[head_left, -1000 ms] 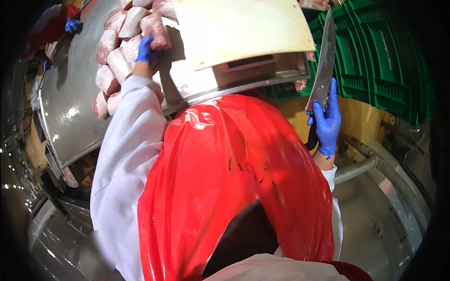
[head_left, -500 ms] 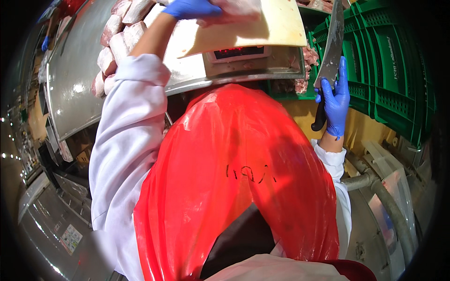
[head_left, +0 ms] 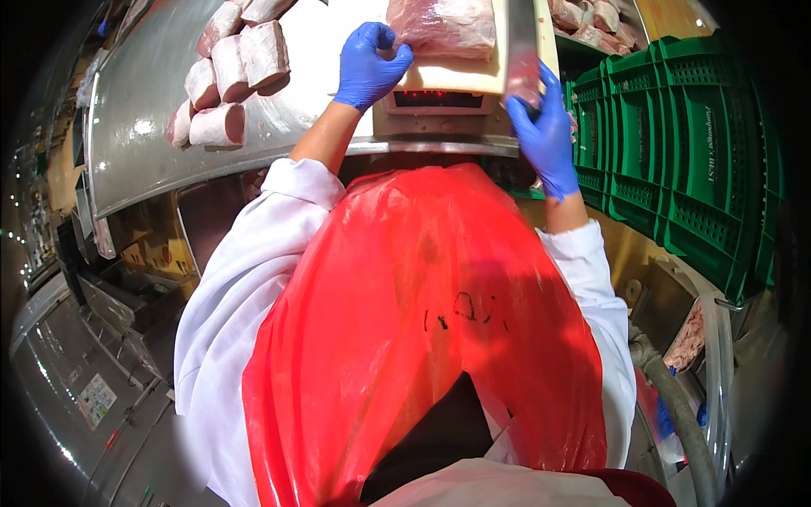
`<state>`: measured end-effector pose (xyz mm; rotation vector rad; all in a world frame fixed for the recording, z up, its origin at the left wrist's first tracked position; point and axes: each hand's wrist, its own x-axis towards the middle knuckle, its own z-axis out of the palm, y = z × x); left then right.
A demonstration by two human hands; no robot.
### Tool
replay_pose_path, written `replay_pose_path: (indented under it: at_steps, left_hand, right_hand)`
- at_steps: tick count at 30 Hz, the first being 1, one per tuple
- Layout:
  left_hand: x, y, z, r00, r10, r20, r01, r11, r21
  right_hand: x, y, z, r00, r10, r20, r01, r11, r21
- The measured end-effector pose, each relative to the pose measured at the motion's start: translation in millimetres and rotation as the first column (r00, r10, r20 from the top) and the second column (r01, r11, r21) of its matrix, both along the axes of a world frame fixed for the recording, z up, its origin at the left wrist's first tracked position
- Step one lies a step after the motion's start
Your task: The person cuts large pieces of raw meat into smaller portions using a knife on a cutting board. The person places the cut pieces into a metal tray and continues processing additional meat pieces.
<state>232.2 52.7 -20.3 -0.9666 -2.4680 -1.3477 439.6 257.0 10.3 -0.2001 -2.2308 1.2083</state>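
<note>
Left hand (head_left: 369, 69) moved onto meat slab (head_left: 445, 27), knife (head_left: 522, 46) blade upright

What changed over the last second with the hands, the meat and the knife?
The left hand left the meat pieces on the steel table and now grips a slab of meat lying on the cutting board, which was bare before. The right hand brought the knife from beside the green crates onto the board. The pile of pieces and the crates stayed put.

Bright overhead light glares off the steel table (head_left: 144, 127), while fisheye bending and dark vignetting spoil the edges.
</note>
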Motion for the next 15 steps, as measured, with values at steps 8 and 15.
replay_pose_path:
  at_steps: [8, 15]
  left_hand:
    - [13.9, -4.6, 3.3, 0.999, 0.045, -0.025, -0.042, 0.993, 0.112]
    - [6.6, -48.3, 3.5, 0.968, 0.246, 0.046, -0.249, 0.941, 0.229]
  right_hand:
    - [-68.9, -51.4, 10.8, 0.960, -0.026, 0.277, -0.104, 0.890, 0.444]
    - [43.1, -9.4, 36.3, 0.748, -0.024, 0.664, -0.457, 0.707, 0.540]
